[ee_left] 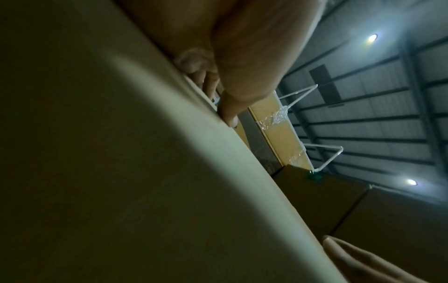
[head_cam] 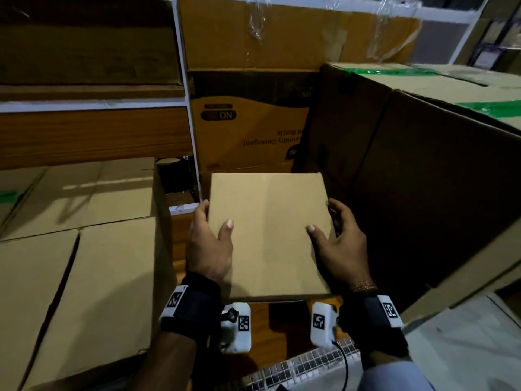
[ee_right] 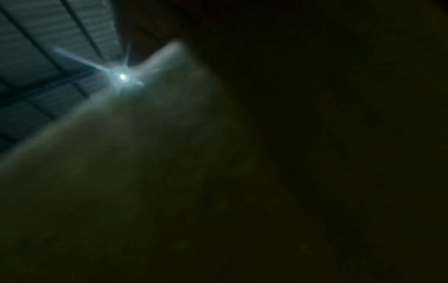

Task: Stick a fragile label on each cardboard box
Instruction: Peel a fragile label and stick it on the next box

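A small plain cardboard box (head_cam: 269,232) is held in mid-air between both hands in the head view; its top face shows no label. My left hand (head_cam: 210,244) grips its left side, thumb on top and fingers curled down the side. My right hand (head_cam: 339,244) grips the right side the same way. In the left wrist view the box (ee_left: 121,172) fills the left half and my fingers (ee_left: 227,113) press along its edge. The right wrist view is dark and blurred; only a pale box surface (ee_right: 121,172) shows. No label sheet is in view.
Large cardboard boxes (head_cam: 70,249) lie at the left. Tall boxes with green tape (head_cam: 423,170) stand at the right. A white shelf frame (head_cam: 186,108) with stacked cartons (head_cam: 248,131) is ahead. A white wire rack (head_cam: 304,365) sits below my wrists.
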A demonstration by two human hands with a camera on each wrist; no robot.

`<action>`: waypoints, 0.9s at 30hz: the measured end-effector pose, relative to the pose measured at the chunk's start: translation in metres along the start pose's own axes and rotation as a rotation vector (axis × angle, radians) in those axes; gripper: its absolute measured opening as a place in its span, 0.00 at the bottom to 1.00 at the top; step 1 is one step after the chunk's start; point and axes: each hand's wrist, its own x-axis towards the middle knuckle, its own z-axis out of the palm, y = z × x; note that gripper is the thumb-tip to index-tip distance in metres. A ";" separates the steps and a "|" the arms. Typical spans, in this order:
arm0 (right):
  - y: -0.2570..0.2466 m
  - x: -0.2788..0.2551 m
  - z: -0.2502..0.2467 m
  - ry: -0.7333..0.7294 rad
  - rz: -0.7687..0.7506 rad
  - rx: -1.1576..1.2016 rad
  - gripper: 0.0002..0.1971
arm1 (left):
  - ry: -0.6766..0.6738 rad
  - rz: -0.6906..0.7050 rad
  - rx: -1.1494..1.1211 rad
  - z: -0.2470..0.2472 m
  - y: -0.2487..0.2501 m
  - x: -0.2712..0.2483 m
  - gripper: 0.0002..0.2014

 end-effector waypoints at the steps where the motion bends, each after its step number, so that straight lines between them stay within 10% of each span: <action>1: 0.001 -0.002 -0.002 -0.006 0.011 0.004 0.33 | -0.001 0.006 0.021 0.002 -0.001 -0.003 0.31; 17: -0.008 -0.016 -0.009 -0.155 0.254 -0.036 0.27 | 0.045 0.033 0.092 0.005 -0.001 -0.014 0.29; 27: -0.044 -0.016 -0.033 -0.167 -0.026 -0.089 0.37 | 0.096 -0.020 0.034 0.002 -0.026 -0.017 0.34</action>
